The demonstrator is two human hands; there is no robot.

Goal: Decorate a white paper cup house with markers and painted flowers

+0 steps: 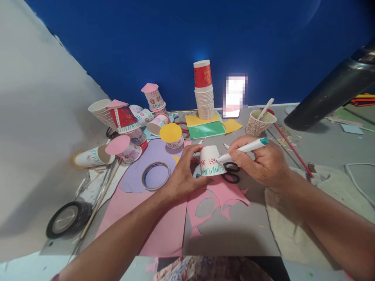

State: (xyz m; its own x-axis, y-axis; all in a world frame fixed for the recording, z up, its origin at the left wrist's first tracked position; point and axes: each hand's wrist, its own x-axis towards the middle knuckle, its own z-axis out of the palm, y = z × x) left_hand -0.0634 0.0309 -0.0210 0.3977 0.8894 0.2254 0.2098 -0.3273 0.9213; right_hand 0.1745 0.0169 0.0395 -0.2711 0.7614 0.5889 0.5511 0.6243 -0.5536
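Note:
Upside down in the middle of the table is a white paper cup point(209, 154), marked with red flower shapes and green scribbled strokes along its wide lower rim. My left hand point(187, 171) grips this cup from the left, thumb low and fingers behind its top. In my right hand point(260, 162) is a white marker with a green end point(247, 149), its tip at the cup's right side by the red flowers. Black-handled scissors point(231, 173) lie just behind and right of the cup. Cut pink paper scraps point(205, 210) spread in front of it.
Decorated cups with paper roofs point(124, 117) crowd the left. A tall cup stack point(204, 101) rises at the back beside a lit phone point(234, 95). Tape rolls point(156, 176) lie left, a patterned cup point(259, 121) and dark bottle point(328, 93) right, a cloth point(288, 222) under my right forearm.

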